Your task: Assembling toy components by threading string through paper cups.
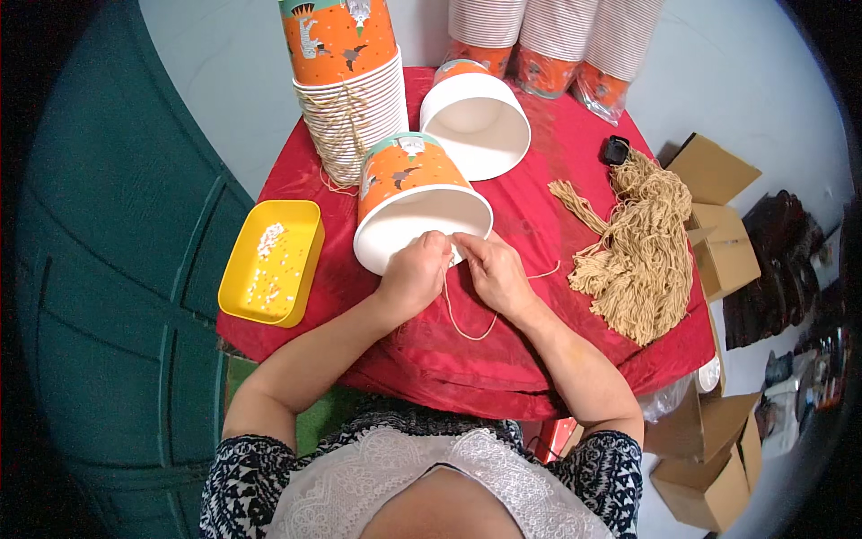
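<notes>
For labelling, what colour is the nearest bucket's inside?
The bucket's inside is white, best in the head view.

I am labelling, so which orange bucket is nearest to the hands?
The front single bucket: left hand and right hand are at its lower rim. Another single bucket lies behind; others stand in stacks.

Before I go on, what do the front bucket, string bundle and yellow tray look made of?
Bucket: probably coated paperboard; printed outside, smooth white inside.
Bundle: likely cotton or similar fibre; matte, tan, limp strands.
Tray: seemingly plastic; even yellow, thin smooth walls.
</notes>
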A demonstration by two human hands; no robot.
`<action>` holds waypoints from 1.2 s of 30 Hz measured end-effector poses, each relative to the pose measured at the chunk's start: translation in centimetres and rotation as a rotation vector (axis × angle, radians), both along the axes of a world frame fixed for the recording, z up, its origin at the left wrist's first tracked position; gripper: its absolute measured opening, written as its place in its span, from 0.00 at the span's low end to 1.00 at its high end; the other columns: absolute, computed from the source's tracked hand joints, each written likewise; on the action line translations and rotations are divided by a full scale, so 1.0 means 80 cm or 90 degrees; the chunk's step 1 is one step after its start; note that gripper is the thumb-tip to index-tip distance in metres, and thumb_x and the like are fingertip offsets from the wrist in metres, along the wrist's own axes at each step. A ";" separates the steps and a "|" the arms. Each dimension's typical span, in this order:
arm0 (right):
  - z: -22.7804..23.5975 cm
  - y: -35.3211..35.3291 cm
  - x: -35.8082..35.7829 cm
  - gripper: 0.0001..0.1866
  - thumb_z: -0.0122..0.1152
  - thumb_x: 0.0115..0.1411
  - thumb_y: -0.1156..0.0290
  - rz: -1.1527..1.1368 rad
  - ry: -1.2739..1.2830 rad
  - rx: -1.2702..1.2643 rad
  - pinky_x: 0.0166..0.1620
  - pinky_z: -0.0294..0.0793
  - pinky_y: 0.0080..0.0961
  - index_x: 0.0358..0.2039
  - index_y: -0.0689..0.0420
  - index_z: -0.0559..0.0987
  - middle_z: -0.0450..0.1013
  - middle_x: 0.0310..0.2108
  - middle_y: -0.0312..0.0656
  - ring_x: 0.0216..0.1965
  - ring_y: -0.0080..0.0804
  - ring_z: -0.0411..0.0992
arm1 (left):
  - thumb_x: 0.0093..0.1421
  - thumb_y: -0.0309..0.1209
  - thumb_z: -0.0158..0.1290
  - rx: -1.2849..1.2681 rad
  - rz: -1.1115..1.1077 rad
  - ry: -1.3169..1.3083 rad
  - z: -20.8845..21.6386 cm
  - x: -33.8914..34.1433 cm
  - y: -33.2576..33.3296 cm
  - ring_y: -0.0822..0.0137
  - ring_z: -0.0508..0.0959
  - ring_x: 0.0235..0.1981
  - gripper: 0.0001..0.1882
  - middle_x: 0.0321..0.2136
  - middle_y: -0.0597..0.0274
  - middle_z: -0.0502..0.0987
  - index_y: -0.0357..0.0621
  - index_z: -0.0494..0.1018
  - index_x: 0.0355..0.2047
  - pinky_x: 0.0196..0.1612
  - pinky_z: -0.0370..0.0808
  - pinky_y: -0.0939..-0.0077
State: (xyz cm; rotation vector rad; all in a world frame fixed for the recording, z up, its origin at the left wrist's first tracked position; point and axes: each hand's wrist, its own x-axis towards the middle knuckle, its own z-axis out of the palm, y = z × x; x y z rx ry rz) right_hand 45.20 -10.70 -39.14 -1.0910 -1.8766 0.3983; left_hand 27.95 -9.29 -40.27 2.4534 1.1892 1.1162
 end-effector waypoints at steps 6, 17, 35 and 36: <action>0.002 0.003 0.006 0.12 0.54 0.60 0.81 0.054 -0.004 -0.012 0.44 0.76 0.42 0.44 0.66 0.78 0.74 0.42 0.59 0.42 0.55 0.75 | 0.59 0.26 0.55 -0.032 -0.019 -0.045 -0.001 0.000 0.001 0.46 0.79 0.30 0.09 0.26 0.48 0.77 0.37 0.66 0.33 0.33 0.75 0.56; 0.011 -0.001 0.008 0.07 0.57 0.60 0.78 0.087 -0.010 -0.059 0.43 0.75 0.43 0.39 0.64 0.77 0.73 0.40 0.56 0.41 0.54 0.75 | 0.57 0.27 0.58 -0.021 -0.018 -0.035 0.006 0.000 -0.002 0.47 0.79 0.29 0.11 0.26 0.49 0.77 0.38 0.66 0.32 0.32 0.76 0.57; 0.021 -0.013 0.014 0.06 0.59 0.53 0.79 0.108 -0.243 0.037 0.35 0.76 0.41 0.33 0.60 0.78 0.73 0.35 0.49 0.34 0.50 0.75 | 0.57 0.24 0.53 -0.190 0.073 -0.098 0.009 -0.011 0.011 0.46 0.78 0.30 0.03 0.25 0.48 0.77 0.37 0.70 0.29 0.35 0.74 0.55; 0.022 -0.017 0.011 0.06 0.59 0.51 0.78 0.085 -0.281 0.065 0.31 0.77 0.39 0.32 0.58 0.79 0.72 0.35 0.48 0.33 0.45 0.75 | 0.56 0.24 0.53 -0.164 0.080 -0.093 0.010 -0.009 0.009 0.46 0.78 0.30 0.03 0.25 0.48 0.77 0.37 0.70 0.28 0.35 0.73 0.55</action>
